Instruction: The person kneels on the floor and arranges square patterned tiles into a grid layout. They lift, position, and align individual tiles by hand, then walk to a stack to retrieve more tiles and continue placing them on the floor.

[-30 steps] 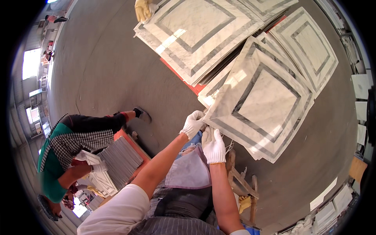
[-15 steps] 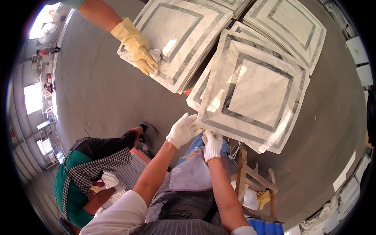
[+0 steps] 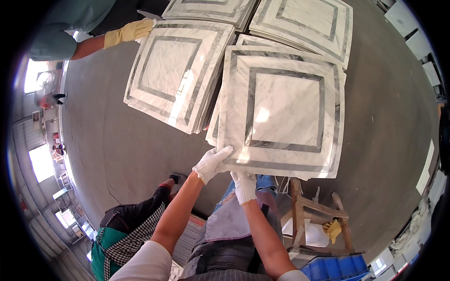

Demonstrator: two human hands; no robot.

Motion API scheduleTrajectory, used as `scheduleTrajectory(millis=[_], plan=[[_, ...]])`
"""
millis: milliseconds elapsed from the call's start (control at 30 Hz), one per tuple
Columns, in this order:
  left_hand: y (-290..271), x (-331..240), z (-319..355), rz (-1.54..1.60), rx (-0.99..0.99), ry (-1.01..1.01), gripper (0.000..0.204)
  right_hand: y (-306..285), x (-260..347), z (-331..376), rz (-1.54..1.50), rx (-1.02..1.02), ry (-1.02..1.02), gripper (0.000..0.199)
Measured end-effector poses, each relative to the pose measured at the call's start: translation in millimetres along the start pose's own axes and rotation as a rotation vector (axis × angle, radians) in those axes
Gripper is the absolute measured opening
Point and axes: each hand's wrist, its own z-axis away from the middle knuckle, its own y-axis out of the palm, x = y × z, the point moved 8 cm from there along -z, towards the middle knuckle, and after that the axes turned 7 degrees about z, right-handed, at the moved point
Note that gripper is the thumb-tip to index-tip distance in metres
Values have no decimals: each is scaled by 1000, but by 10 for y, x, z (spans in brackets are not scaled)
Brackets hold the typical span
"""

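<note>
A square marble tile [image 3: 290, 110] with grey inlaid frames lies on top of a stack, its near edge jutting toward me. My left hand [image 3: 212, 164], in a white knit glove, is closed on the tile's near left corner, thumb on top and fingers beneath. Beside it, my right hand [image 3: 244, 186], also gloved, holds the near edge from below. That hand's fingertips are hidden under the tile. Light glints off the polished face.
More stacks of framed marble tiles stand at left [image 3: 164, 79] and far right [image 3: 304, 23]. A yellow-gloved co-worker's hand [image 3: 131, 33] touches the left stack's far corner. Another person [image 3: 126, 229] bends at lower left. Near my right stand a wooden frame [image 3: 323, 210] and blue bin [image 3: 335, 269].
The top tile has turned to sit squarer to me. My left thumb has come over its corner. The co-worker's yellow-gloved hand has moved from the left stack's near side to its far corner.
</note>
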Motion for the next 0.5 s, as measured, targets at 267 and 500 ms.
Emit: scheduleTrajectory(millis=[267, 500], plan=[[271, -111, 206, 197, 213, -10, 44, -171, 224, -104, 86, -32, -199, 43], [539, -170, 499, 326, 260, -91, 43, -638, 868, 469, 1110, -109, -536, 37]])
